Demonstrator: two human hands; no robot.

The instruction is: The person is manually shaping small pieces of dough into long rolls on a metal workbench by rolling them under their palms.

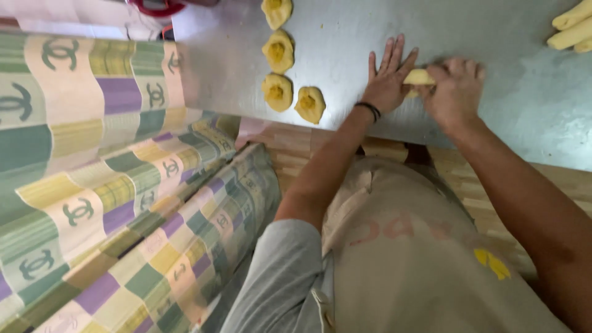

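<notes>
A small pale yellow piece of dough (418,77) lies on the steel worktop (345,37) between my two hands. My left hand (387,77) rests flat on the worktop, fingers spread, touching the dough's left end; a dark band circles its wrist. My right hand (455,89) is curled over the dough's right end, pressing or pinching it. To the left, several shaped dough pieces (277,52) with yellow filling in their hollows stand in a row, and one more filled piece (310,103) lies beside the nearest.
Patterned checked cloth rolls (111,203) fill the left side, reaching the worktop's near edge. Plain dough logs (570,28) lie at the far right. A wooden ledge (296,145) runs under the worktop. My beige apron (407,259) covers the lower middle.
</notes>
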